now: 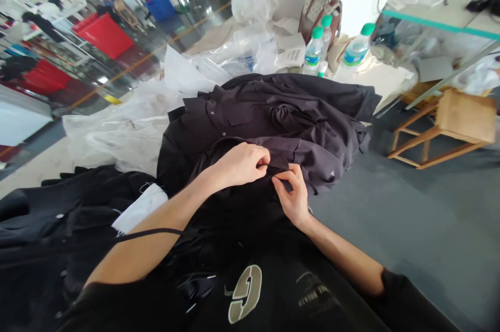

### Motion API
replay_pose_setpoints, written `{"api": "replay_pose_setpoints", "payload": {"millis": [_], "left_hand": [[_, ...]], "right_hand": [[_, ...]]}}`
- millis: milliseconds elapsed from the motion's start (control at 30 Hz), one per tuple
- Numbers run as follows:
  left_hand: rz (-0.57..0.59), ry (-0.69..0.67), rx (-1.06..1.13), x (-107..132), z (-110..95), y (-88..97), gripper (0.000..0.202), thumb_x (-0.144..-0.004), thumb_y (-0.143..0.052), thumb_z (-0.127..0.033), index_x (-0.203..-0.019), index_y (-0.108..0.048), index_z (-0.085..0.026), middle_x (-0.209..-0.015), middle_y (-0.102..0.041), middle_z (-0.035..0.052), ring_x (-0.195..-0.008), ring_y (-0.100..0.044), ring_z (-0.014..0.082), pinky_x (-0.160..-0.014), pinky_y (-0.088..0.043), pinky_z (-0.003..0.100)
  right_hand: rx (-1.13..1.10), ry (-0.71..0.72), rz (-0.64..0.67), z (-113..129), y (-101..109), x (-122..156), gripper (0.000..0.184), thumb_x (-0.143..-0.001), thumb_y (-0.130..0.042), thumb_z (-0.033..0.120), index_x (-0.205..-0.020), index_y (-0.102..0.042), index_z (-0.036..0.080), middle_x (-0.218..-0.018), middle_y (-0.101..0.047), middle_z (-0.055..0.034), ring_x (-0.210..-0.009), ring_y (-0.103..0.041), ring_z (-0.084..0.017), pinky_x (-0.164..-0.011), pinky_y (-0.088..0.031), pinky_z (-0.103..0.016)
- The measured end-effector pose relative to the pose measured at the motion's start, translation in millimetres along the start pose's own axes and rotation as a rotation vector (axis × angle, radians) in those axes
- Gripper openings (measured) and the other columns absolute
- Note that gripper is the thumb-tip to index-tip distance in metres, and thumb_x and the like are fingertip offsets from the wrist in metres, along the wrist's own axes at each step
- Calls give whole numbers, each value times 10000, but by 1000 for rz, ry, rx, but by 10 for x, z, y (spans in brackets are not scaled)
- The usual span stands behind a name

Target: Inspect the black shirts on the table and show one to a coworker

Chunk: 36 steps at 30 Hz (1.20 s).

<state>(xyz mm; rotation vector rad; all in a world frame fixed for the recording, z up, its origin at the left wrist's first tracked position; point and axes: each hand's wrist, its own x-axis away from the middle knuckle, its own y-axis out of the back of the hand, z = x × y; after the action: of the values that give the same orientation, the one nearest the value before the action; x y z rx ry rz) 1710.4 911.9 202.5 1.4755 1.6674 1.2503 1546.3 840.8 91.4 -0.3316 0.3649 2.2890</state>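
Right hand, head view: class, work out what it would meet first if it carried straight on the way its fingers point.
The fold of the dark shirt that the right hand is pinching. Just past the fold, it would probably meet the fingertips of the left hand, though depth is unclear.

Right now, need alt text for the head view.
The left hand and the right hand pinch a fold of a dark shirt heaped in front of the person. Clear plastic bags lie to the left, water bottles behind, a wooden stool at right.
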Motion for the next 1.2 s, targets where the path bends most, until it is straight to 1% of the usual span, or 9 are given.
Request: {"api": "replay_pose_setpoints", "payload": {"millis": [100,300,367,433,567,833,967,1067,1200], "left_hand": [[29,102,108,63,-53,12,58,-793,-589,-142,-782,-613,-194,-702,-635,-33,-619,-560,124,-620,-380,261],[85,107,293,144,-106,41,58,-796,-587,-143,-790,-574,-199,-727,-626,-43,-667,-590,121,-652,-416,245],[84,109,308,159,-107,36,63,-802,-589,-140,-797,-571,-200,-739,-629,-40,-683,-600,125,-663,-426,245],[97,114,322,168,-101,16,56,-824,-583,-145,-829,-594,-200,-751,-644,-35,-692,-612,129,-669,-434,245],[102,107,275,180,-74,-39,108,-876,-551,-156,-890,-652,-192,-789,-682,-12,-714,-629,139,-692,-439,252],[173,87,121,207,-73,-63,91,-788,-567,-139,-792,-635,-199,-698,-630,-32,-630,-555,133,-619,-360,254],[236,85,189,207,-72,-63,92,-815,-563,-170,-835,-649,-195,-750,-672,-23,-672,-600,138,-648,-383,248],[264,76,264,208,-43,-79,94,-849,-558,-212,-861,-649,-191,-773,-682,-20,-687,-609,136,-653,-400,244],[267,125,339,208,-10,-121,73,-833,-589,-251,-844,-625,-188,-735,-650,-31,-662,-589,129,-640,-412,239]], "right_hand": [[48,32,-37,112,-13,62,58,-934,-630,193,-896,-659,225,-1110,-559,-71,-1058,-572,-212,-931,-490,-403],[250,214,-88,321,114,133,104,-904,-669,145,-947,-653,239,-1334,-485,-93,-1264,-474,-291,-1034,-414,-543],[253,285,-95,366,161,114,150,-892,-674,119,-971,-650,245,-1276,-534,-87,-1223,-503,-282,-1011,-430,-531],[220,319,-69,382,182,92,173,-895,-659,106,-992,-649,248,-1095,-601,-67,-1059,-573,-237,-904,-477,-462],[158,247,41,309,147,88,84,-951,-603,166,-945,-641,241,-857,-624,-39,-793,-588,-186,-716,-462,-385],[75,107,105,113,30,212,96,-965,-588,207,-884,-634,232,-837,-611,-38,-805,-570,-190,-732,-464,-377],[67,54,16,95,0,253,53,-928,-645,202,-888,-666,230,-1063,-575,-82,-1033,-568,-225,-903,-493,-434],[18,11,13,91,5,256,51,-917,-654,193,-889,-675,230,-1257,-522,-103,-1217,-525,-252,-1049,-454,-494],[-51,-44,64,94,24,249,60,-916,-644,186,-883,-672,228,-1302,-523,-105,-1247,-532,-244,-1056,-471,-469]]}}
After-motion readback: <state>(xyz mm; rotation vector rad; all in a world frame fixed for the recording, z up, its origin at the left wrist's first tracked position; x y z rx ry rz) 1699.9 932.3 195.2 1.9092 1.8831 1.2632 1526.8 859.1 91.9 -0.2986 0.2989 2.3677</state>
